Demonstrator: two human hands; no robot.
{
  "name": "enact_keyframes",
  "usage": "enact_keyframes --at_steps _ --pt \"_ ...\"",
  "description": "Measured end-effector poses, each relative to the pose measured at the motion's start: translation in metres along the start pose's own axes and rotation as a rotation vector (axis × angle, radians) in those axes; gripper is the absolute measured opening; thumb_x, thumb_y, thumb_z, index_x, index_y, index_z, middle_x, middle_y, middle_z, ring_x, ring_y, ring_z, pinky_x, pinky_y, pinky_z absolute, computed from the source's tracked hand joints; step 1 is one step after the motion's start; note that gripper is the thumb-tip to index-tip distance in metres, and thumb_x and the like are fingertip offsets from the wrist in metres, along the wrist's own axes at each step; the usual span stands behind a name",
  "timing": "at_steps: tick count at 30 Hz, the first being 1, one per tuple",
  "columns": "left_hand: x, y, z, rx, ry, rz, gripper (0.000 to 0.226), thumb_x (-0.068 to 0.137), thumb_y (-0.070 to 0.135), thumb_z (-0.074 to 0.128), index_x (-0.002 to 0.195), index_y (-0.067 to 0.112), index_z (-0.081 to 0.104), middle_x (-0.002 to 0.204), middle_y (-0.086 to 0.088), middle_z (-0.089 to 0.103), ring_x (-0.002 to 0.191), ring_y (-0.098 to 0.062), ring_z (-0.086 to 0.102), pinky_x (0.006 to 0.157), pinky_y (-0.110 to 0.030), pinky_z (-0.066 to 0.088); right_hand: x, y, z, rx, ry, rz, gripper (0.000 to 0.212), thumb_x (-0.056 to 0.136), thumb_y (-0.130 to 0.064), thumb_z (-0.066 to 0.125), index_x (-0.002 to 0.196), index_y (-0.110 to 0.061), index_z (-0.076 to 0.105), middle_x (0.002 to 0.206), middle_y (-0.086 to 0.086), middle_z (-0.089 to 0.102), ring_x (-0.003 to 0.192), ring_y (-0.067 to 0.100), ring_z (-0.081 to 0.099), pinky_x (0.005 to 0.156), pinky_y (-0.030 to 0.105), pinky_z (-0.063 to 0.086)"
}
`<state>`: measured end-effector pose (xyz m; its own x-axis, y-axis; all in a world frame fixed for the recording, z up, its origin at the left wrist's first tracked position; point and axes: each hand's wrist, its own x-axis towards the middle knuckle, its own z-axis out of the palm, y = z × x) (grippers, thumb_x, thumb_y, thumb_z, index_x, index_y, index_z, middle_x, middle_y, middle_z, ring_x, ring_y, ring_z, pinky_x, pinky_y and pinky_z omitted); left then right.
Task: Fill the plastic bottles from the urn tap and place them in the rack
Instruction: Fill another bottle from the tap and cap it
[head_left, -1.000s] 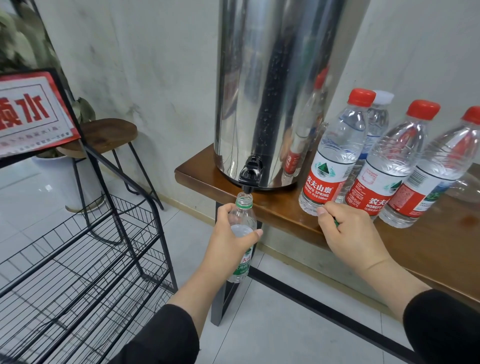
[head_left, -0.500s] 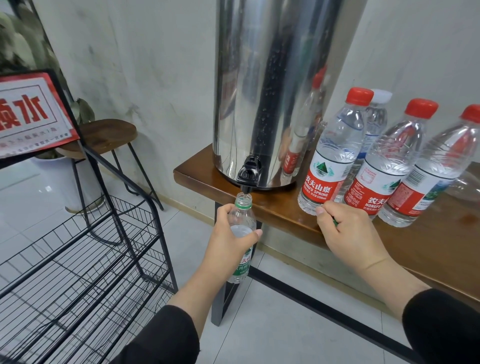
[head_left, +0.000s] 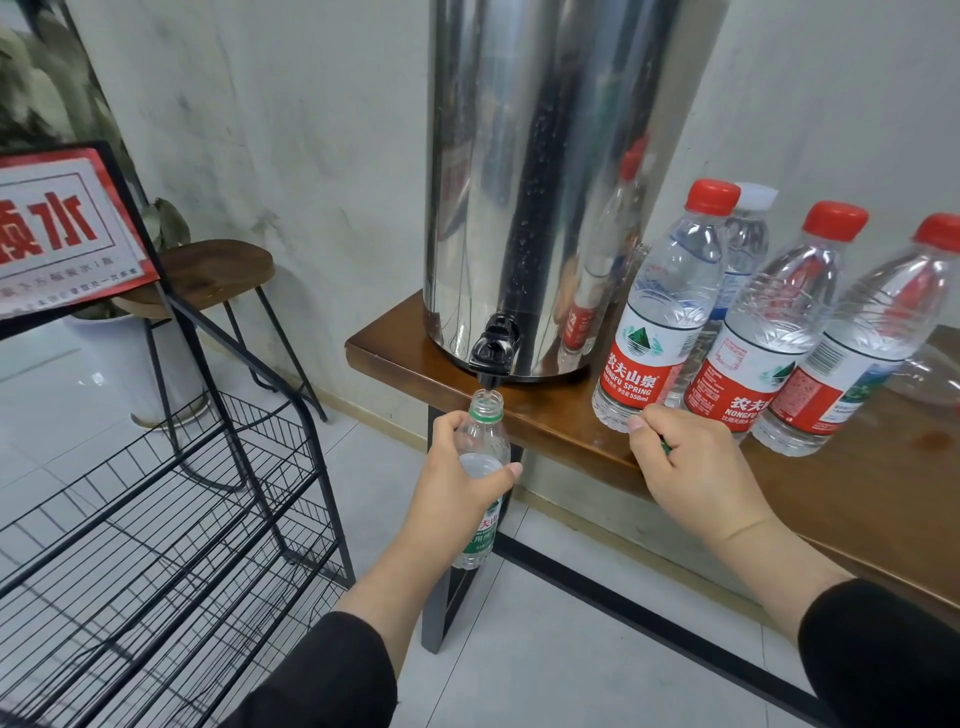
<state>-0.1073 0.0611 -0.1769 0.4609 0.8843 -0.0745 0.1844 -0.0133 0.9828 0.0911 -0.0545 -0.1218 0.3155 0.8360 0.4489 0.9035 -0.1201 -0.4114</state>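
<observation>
Head view: at centre frame the left hand (head_left: 457, 483) grips a green-labelled bottle (head_left: 480, 467), uncapped, its mouth directly under the black tap (head_left: 493, 353) of the steel urn (head_left: 545, 182). Right of centre, the right hand (head_left: 691, 467) rests curled on the wooden table (head_left: 857, 493) edge, pinching something small and green. Red-capped bottles (head_left: 660, 322) stand at the right. The black wire rack (head_left: 156, 519) fills the lower left.

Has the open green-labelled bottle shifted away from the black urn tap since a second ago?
No. The clear green-labelled plastic bottle stays mouth-up directly under the black urn tap.
</observation>
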Motion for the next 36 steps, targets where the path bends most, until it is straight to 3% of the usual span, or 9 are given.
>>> enact_keyframes --at_steps 15,19,27,36 --pt "0.0007 -0.0018 0.0012 0.013 0.009 0.006 0.067 0.088 0.031 0.08 0.131 0.042 0.03 0.133 0.01 0.05 0.115 -0.014 0.051 0.088 -0.029 0.042 0.0012 -0.0002 -0.0007 0.001 0.006 -0.021 0.044 0.1 -0.02 0.054 0.061 -0.029 0.033 0.058 -0.008 0.044 0.056 0.009 0.046 0.051 0.023 0.03" --pt "0.0004 -0.0026 0.0019 0.008 0.013 0.008 0.068 0.087 0.031 0.08 0.133 0.041 0.031 0.131 0.011 0.05 0.114 -0.013 0.052 0.082 -0.022 0.043 0.001 0.0009 -0.0003 -0.005 0.007 -0.015 0.044 0.1 -0.021 0.053 0.062 -0.028 0.034 0.059 -0.009 0.045 0.057 0.009 0.046 0.051 0.024 0.03" --pt "0.0013 -0.0036 0.0014 -0.01 0.004 0.009 0.069 0.088 0.03 0.08 0.136 0.038 0.031 0.131 0.011 0.05 0.114 -0.013 0.051 0.088 -0.028 0.042 0.0002 0.0004 -0.0011 -0.003 -0.001 -0.014 0.041 0.1 -0.022 0.052 0.062 -0.027 0.036 0.06 -0.007 0.047 0.058 0.01 0.048 0.051 0.024 0.032" --pt "0.0026 -0.0074 0.0015 -0.009 0.006 0.012 0.071 0.086 0.032 0.081 0.139 0.037 0.033 0.134 0.01 0.051 0.115 -0.015 0.054 0.086 -0.028 0.043 0.001 0.0044 0.0007 0.005 0.006 -0.032 0.039 0.098 -0.021 0.052 0.062 -0.023 0.037 0.059 -0.007 0.045 0.072 0.008 0.05 0.055 0.017 0.035"
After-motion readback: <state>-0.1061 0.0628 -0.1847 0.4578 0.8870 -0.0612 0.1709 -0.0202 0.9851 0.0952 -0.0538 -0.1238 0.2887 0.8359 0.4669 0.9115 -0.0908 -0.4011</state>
